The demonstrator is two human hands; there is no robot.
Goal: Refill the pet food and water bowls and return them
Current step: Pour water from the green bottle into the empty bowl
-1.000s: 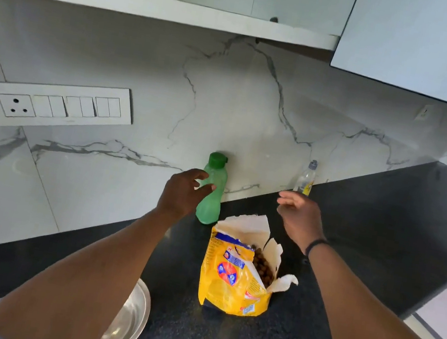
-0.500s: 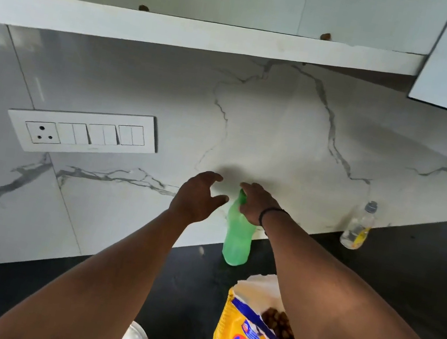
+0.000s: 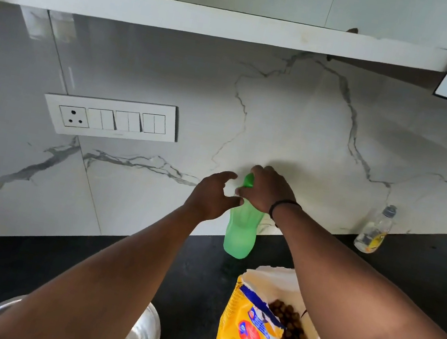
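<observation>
Presently the green bottle [image 3: 241, 232] is clasped at its cap by the right hand [image 3: 267, 190], the left hand [image 3: 211, 197] spread loose beside it; uncapping seems called for next.

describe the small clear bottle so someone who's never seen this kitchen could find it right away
Follow the black countertop to the marble wall on the right. The small clear bottle stands there alone, with a grey cap and yellow label; the green bottle is bigger and opaque.
</observation>
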